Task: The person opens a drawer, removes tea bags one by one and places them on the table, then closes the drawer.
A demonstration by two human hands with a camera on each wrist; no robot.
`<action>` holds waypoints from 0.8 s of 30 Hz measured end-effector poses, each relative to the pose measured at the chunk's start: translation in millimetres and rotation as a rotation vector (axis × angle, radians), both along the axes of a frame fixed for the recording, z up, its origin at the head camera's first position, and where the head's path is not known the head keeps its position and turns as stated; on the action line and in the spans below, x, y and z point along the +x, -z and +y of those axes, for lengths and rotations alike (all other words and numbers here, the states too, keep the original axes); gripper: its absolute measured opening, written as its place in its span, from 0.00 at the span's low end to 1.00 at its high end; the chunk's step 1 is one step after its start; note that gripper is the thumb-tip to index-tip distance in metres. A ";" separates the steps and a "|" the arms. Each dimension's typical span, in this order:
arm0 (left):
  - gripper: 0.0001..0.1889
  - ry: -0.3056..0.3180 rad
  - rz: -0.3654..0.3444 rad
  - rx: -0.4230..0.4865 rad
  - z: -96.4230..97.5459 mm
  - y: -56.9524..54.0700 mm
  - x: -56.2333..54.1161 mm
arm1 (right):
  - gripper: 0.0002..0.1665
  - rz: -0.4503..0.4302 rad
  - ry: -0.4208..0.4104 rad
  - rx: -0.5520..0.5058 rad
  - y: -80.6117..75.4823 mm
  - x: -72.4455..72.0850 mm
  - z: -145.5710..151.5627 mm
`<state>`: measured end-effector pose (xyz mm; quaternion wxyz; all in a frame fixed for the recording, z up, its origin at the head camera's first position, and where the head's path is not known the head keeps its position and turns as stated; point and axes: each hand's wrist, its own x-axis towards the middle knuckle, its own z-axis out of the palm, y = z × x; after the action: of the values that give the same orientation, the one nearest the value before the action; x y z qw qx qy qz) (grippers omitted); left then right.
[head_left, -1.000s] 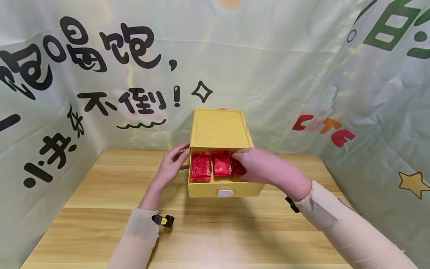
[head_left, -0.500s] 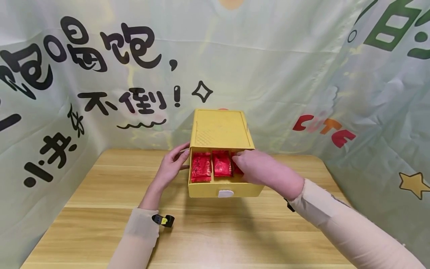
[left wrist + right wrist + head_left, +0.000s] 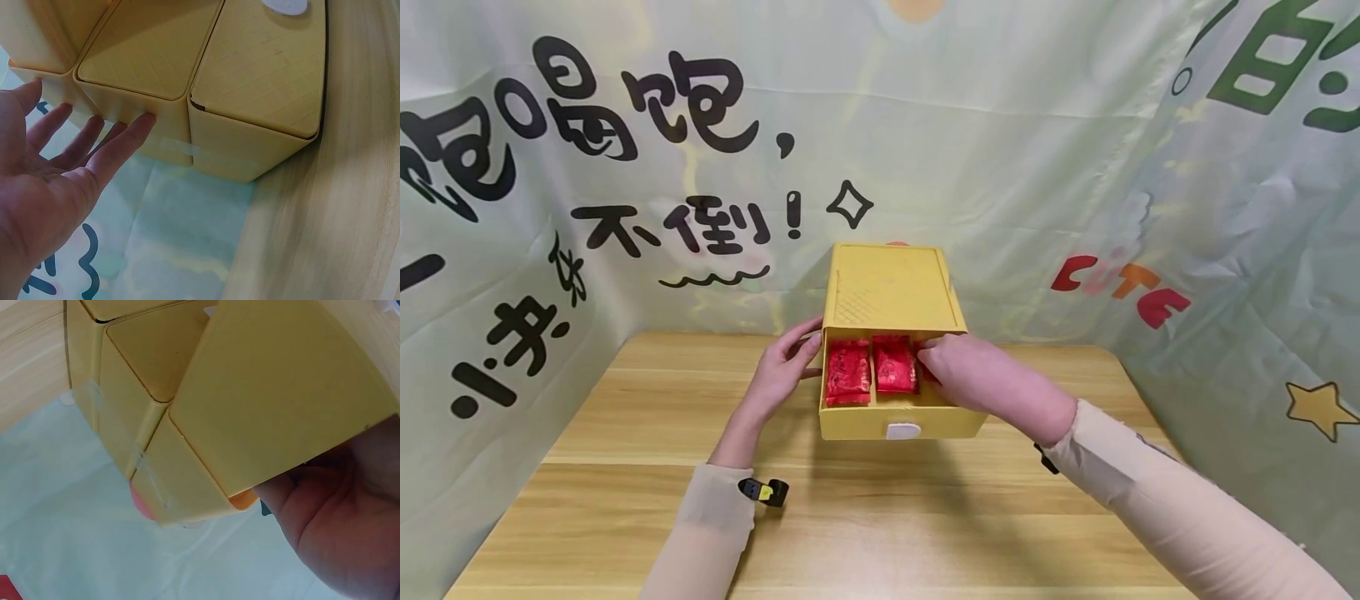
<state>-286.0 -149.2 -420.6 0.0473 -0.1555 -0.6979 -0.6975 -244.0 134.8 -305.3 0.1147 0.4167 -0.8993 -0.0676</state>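
A yellow drawer unit (image 3: pixel 895 287) stands at the back of the table, its top drawer (image 3: pixel 861 423) pulled out. Inside, one red packet (image 3: pixel 848 372) lies in the left compartment and another red packet (image 3: pixel 896 365) in the middle. My right hand (image 3: pixel 973 375) reaches into the right compartment, its curled fingers on a third red packet, of which only a sliver shows. Its fingertips are hidden; the right wrist view has the hand (image 3: pixel 350 519) over the drawer's rim. My left hand (image 3: pixel 69 169) touches the unit's left side with spread, nearly straight fingertips.
The wooden table (image 3: pixel 880 517) extends in front of the unit. A printed cloth (image 3: pixel 1000 167) hangs behind and at both sides. In the left wrist view, lower closed drawers (image 3: pixel 262 69) sit beneath the open one. A white pull tab (image 3: pixel 903 431) is on the drawer front.
My right hand has gone slightly lower and deeper into the right compartment, and less of the third red packet shows. My left hand and the drawer unit have stayed put.
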 end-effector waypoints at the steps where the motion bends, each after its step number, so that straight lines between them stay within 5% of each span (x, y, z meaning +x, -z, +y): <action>1: 0.25 0.001 0.000 0.000 0.1 0.0 0.1 | 0.14 0.007 -0.008 -0.009 0.2 0.1 0.3; 17: 0.25 -0.001 -0.006 -0.020 -0.5 0.0 0.5 | 0.02 0.037 0.061 -0.034 -1.8 7.9 0.1; 24: 0.25 0.001 -0.004 -0.013 -0.5 0.4 -0.4 | 0.04 0.072 0.088 -0.106 -0.6 10.9 4.7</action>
<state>-286.3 -149.7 -421.0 0.0445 -0.1547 -0.7023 -0.6934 -233.1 139.5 -304.7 0.1658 0.3675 -0.9143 -0.0399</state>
